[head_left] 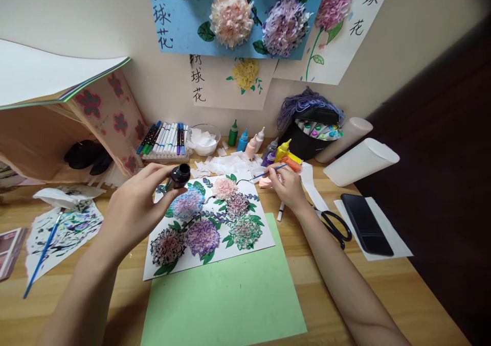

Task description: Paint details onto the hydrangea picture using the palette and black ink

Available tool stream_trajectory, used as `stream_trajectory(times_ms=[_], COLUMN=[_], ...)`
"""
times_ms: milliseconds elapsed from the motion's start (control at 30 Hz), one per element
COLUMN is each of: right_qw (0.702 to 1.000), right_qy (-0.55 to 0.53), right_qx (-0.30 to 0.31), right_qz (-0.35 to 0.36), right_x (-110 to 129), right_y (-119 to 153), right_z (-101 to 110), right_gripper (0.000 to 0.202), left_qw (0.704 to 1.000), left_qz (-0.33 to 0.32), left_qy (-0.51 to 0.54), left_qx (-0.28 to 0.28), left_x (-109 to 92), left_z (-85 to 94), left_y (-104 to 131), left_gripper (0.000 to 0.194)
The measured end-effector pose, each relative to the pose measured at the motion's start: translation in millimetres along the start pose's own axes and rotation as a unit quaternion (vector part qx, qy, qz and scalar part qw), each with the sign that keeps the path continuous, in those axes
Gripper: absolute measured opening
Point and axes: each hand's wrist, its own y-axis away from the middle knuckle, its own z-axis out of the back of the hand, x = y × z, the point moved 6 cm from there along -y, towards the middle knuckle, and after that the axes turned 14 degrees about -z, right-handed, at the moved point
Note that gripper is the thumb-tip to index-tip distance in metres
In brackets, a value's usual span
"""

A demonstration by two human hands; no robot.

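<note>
My left hand grips a small black bottle with an open mouth, raised over the upper left of a white sheet. Between the fingers of my right hand is a thin blue paintbrush. Its tip points left to the sheet's upper right edge, near a curved black line; whether it touches the paper I cannot tell. Raised paper flowers cover the sheet, among them a pink one, a purple one and a green-tipped one, with painted green leaves around them.
Under the sheet lies green paper. Black-handled scissors and a phone are at the right. Paint bottles, paper scraps and markers line the back. Another brush rests on stained paper at left.
</note>
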Motion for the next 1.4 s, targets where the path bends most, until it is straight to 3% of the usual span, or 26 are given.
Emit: stream_trajectory(times_ms=[567,800,967,1133,1200,1267,1400], right_qw=[1.0,1.0,0.994,0.959,0.952,0.955,0.972], right_qy=[0.005,0.02,-0.039,-0.173,-0.182,-0.175,-0.16], right_qx=[-0.019,-0.008,-0.09,-0.214,-0.23,-0.222,-0.162], right_qz=[-0.012,0.021,0.054,0.068,0.082,0.084,0.062], right_x=[-0.5,5.1,36.0,73.5,78.6,75.1,52.1], right_y=[-1.5,0.4,8.9,35.7,50.8,66.1,93.1], right_z=[7.9,5.3,38.5,88.2,99.4,103.3,89.1], right_gripper=[0.022,0.022,0.018,0.02,0.02,0.019,0.02], left_qw=[0.999,0.999,1.0,0.994,0.991,0.987,0.965], left_qz=[-0.024,-0.026,-0.009,-0.013,0.006,0.048,0.2], left_qy=[-0.012,-0.014,0.014,0.108,0.136,0.151,0.141], left_qx=[-0.026,-0.026,-0.012,0.011,0.005,-0.018,-0.097], left_x=[-5.6,-5.4,-5.2,-29.8,-34.6,-27.1,23.2], left_z=[5.1,6.3,1.7,-7.7,-3.7,4.4,13.7], left_y=[-1.5,-1.0,-0.4,-0.4,7.8,26.0,92.9], left_gripper=[0.026,0.027,0.03,0.027,0.024,0.023,0.03])
